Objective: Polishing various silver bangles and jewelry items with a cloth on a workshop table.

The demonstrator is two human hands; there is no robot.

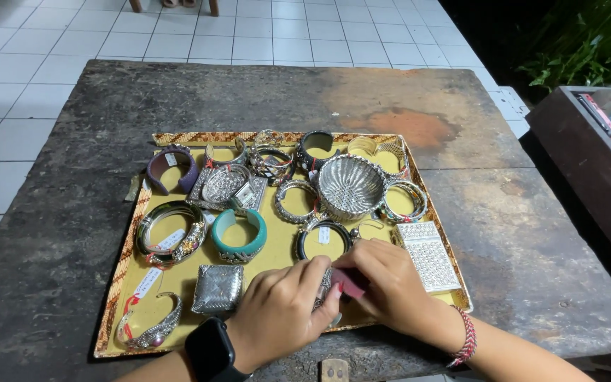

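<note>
Nearest the camera, the left hand [281, 304] wears a black smartwatch [210, 349] on its wrist; the right hand [390, 286] wears a red-and-white braided wristband [465, 336]. Both hands meet at the near edge of a shallow yellow-lined tray with a patterned woven rim [118, 272], which sits on a dark, weathered table [518, 233].

Head view, hands: the left fingers [319, 279] are curled around a silver patterned bangle [325, 288] (mostly hidden by the hand). The right fingers [358, 263] are pressed together, pinching a small pink cloth pad [351, 284] against that bangle. The bangle is inside the tray, at its near edge, right of centre.

Head view, tray contents: a silver embossed square box [218, 288] lies just beside the left hand. A flat white studded rectangular case [429, 256] lies just beside the right hand. Further back are a turquoise cuff bracelet [239, 237], a purple cuff bracelet [171, 170] and a silver fluted bowl [351, 186], among other bangles.
</note>
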